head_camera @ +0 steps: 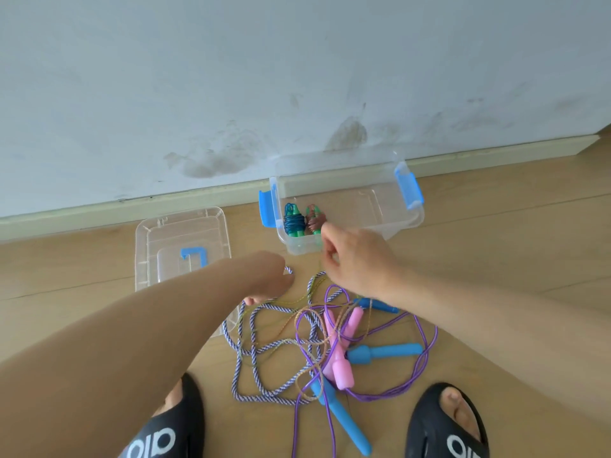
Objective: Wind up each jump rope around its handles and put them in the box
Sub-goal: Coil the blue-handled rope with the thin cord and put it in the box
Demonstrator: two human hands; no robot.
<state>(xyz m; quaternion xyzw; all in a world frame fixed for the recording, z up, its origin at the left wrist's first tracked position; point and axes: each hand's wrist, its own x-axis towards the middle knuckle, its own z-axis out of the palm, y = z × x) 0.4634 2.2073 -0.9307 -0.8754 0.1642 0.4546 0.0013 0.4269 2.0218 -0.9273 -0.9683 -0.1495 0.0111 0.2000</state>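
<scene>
A clear box (410, 223) with blue latches stands open by the wall. Inside it lie two wound ropes with green handles, one blue (292, 221) and one brownish (314, 223). On the floor in front is a tangle: a purple-white twisted rope (244, 365), a thin purple rope (426, 358), a thin yellowish rope (287, 300), pink handles (344, 371) and blue handles (383, 352). My right hand (353, 259) pinches the yellowish rope at the box's front edge. My left hand (269, 279) is curled over the tangle's far left, seemingly holding the same rope; its fingertips are hidden.
The box's clear lid (182, 239) with a blue handle lies on the wooden floor to the left, partly under my left arm. The white wall and skirting board run right behind the box. My two feet in black slippers (443, 424) flank the tangle.
</scene>
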